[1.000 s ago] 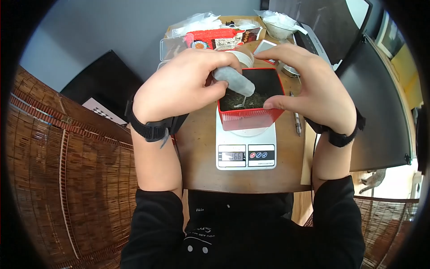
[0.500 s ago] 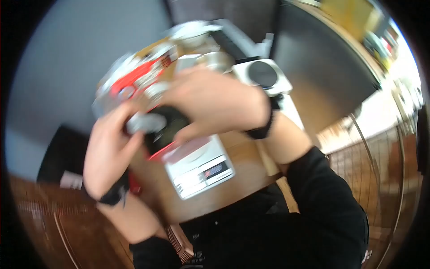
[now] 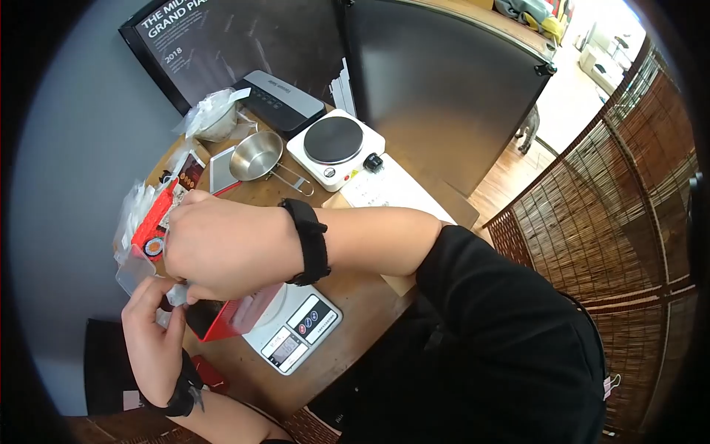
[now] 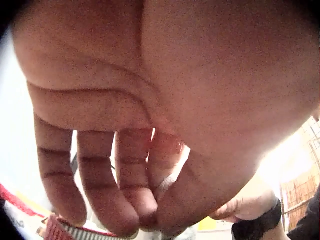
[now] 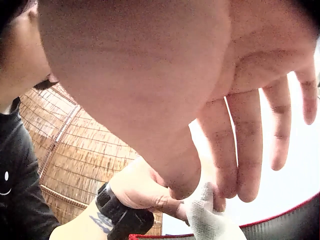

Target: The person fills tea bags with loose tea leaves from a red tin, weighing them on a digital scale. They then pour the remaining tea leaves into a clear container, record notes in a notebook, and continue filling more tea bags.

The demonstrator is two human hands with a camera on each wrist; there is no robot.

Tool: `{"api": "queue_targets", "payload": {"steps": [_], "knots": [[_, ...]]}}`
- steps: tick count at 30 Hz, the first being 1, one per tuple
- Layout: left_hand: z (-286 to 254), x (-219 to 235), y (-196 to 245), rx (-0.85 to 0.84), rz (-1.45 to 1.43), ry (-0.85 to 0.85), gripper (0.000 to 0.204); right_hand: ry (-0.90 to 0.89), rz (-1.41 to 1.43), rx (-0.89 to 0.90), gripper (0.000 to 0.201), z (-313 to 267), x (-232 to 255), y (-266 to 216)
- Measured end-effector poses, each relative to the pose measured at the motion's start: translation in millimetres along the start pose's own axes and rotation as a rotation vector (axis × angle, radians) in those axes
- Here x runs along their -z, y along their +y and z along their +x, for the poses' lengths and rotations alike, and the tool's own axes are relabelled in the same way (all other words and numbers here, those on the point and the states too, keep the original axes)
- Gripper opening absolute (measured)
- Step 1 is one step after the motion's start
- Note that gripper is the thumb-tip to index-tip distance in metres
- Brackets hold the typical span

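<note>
Over the red-rimmed box, my left hand pinches a small pale grey, fabric-like piece between thumb and fingers. My right hand reaches across from the other side. In the right wrist view its thumb and forefinger pinch the upper end of the pale piece, its other fingers extended, and my left hand grips lower down. The box stands tilted in view on a white digital scale; my hands hide most of its inside. The scale's reading is too small to tell.
A white hotplate, a metal pan and a plastic-covered bowl stand behind my right arm. Red packaging lies beyond my hands. A black panel borders the table.
The head view has turned, bringing the hotplate and pan into sight. My right hand has left the box's rim and now pinches the pale piece that my left hand was holding.
</note>
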State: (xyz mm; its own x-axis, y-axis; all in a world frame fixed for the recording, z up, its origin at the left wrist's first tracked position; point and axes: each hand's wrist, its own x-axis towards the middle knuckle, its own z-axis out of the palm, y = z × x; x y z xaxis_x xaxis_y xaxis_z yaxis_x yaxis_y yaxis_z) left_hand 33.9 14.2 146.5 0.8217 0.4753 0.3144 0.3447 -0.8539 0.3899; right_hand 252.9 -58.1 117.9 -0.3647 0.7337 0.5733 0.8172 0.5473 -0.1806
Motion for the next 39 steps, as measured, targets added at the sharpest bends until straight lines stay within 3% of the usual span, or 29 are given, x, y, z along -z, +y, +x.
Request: {"api": "queue_targets", "payload": {"steps": [4, 5, 10, 12, 16, 23, 29, 35, 39], "knots": [[0.3, 3.8, -0.5, 0.002, -0.001, -0.04, 0.032, 0.013, -0.018, -0.03, 0.024, 2.8, 3.3, -3.7], [-0.1, 1.8, -2.1, -0.022, -0.01, 0.003, 0.032, 0.104, -0.012, -0.001, 0.022, 4.1, 0.4, -3.4], [-3.1, 7.2, -3.0, -0.114, 0.016, 0.03, 0.035, 0.128, 0.054, 0.056, 0.013, 4.6, 0.3, -0.8], [-5.3, 7.5, -8.1, -0.072, -0.106, 0.051, 0.035, 0.057, 0.075, -0.027, 0.011, 6.8, 7.2, -3.6], [-6.2, 4.8, -13.7, -0.052, -0.169, 0.118, 0.02, 0.091, 0.066, 0.001, 0.011, 6.1, 6.9, -2.2], [-2.9, 5.2, -15.1, -0.135, -0.058, 0.215, 0.015, 0.163, 0.085, 0.034, 0.008, 7.6, 3.1, -0.9], [-3.4, 1.9, -13.5, -0.117, -0.136, 0.282, 0.023, 0.042, 0.126, -0.047, 0.012, 7.8, 10.0, -4.4], [-4.0, 3.6, -11.0, -0.155, -0.227, 0.243, 0.029, 0.139, 0.099, 0.019, 0.008, 8.8, 9.6, -1.4], [-3.3, 4.9, -16.2, -0.176, -0.08, 0.223, 0.033, 0.118, 0.129, -0.016, 0.009, 8.3, 12.0, -5.3]]}}
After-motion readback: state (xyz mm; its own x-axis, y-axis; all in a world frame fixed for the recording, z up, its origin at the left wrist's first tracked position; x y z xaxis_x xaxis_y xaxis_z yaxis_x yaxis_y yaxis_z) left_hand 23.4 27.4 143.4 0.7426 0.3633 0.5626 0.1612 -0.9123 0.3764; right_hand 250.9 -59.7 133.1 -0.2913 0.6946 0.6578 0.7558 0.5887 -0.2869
